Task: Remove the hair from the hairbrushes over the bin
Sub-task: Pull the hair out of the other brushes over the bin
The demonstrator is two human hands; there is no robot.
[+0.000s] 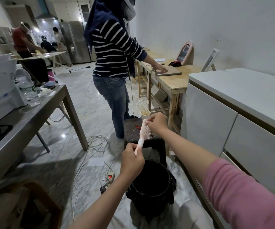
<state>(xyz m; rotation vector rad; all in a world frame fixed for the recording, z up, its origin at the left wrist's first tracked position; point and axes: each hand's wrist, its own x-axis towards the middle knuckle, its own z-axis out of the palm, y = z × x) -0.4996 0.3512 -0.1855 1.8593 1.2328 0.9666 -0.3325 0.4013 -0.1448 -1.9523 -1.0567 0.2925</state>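
Head view: a pink plastic hairbrush (pixel 143 133) stands nearly upright above and just beyond the black bin (pixel 151 187), handle down. The left hand (pixel 132 160) clenches the smooth handle; the right hand (pixel 155 123) pinches at the pale bristles near the head's top. Bristles face right, so the right hand is nearer; any hair is too fine to see.

One wide-angle view from the wearer's head looks forward and down, close over both outstretched forearms and the black bin (pixel 151 187) on the floor, with the room stretching beyond.
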